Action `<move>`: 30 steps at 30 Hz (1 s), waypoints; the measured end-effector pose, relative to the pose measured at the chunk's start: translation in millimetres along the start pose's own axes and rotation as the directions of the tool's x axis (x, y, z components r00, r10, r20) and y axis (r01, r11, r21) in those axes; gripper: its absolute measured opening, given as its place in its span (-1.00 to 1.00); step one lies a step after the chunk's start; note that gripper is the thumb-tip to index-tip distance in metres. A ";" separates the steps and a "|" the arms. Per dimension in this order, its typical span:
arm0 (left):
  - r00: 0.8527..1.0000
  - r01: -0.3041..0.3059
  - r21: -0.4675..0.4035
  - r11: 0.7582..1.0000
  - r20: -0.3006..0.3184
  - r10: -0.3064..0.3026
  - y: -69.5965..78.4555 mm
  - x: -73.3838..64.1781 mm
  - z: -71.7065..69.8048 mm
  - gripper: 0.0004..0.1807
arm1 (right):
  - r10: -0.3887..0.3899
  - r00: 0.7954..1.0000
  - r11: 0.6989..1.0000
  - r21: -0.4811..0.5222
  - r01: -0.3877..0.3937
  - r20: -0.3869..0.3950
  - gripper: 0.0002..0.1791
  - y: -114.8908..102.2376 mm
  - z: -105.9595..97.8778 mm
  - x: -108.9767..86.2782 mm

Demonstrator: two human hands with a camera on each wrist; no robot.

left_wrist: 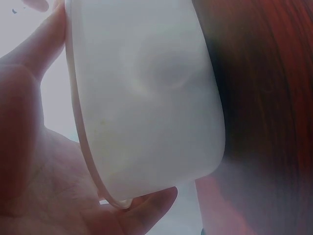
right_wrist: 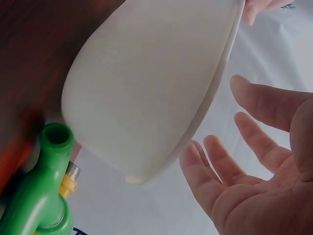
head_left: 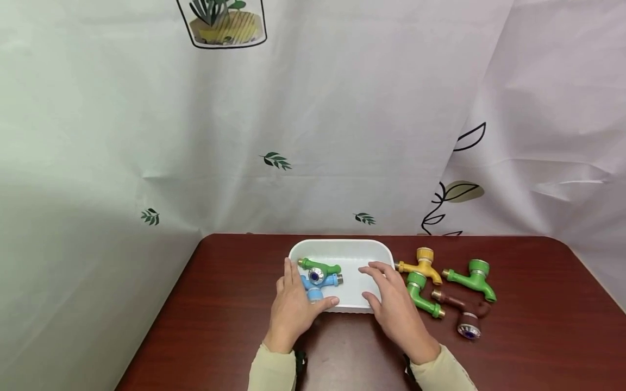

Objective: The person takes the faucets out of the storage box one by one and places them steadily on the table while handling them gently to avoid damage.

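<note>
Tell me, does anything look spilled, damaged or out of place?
Nothing visibly spilled or broken. The pale leaf-printed backdrop is creased at right, not smooth. Inside the white rounded tub, the silver-knobbed green tap appears to overlap the blue tap, looking jumbled.

Right fingers (right_wrist: pixel 260 143) spread, slightly bent
</note>
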State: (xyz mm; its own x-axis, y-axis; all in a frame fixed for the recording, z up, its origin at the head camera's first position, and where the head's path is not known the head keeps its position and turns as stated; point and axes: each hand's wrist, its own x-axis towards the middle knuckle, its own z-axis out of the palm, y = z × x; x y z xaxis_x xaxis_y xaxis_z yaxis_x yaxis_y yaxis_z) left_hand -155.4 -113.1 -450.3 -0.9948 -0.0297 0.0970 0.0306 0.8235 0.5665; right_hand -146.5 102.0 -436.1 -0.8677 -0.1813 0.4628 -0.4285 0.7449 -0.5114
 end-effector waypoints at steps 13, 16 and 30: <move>1.000 0.016 0.018 1.000 0.004 -0.016 -0.3 -3.9 -0.3 0.41 | -0.002 0.997 1.000 -0.003 0.002 0.078 -0.45 -8.0 14.9 9.4; 1.000 0.015 0.021 1.000 0.007 -0.015 -0.5 -4.1 -0.6 0.41 | -0.003 0.995 1.000 0.003 0.003 0.101 -0.43 -9.8 18.2 12.6; 1.000 -0.009 0.033 0.999 0.015 0.008 1.2 1.2 -4.1 0.39 | -0.057 0.978 0.997 0.054 0.047 0.203 -0.38 -12.2 33.1 32.1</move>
State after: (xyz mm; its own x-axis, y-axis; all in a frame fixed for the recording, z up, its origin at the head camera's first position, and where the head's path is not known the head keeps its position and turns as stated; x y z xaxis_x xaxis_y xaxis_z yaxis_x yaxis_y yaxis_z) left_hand -156.1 -114.5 -446.1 -0.9959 -0.0143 0.0892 0.0362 0.8420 0.5383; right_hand -177.4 65.9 -439.0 -0.8750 -0.3500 0.3346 -0.4816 0.7001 -0.5271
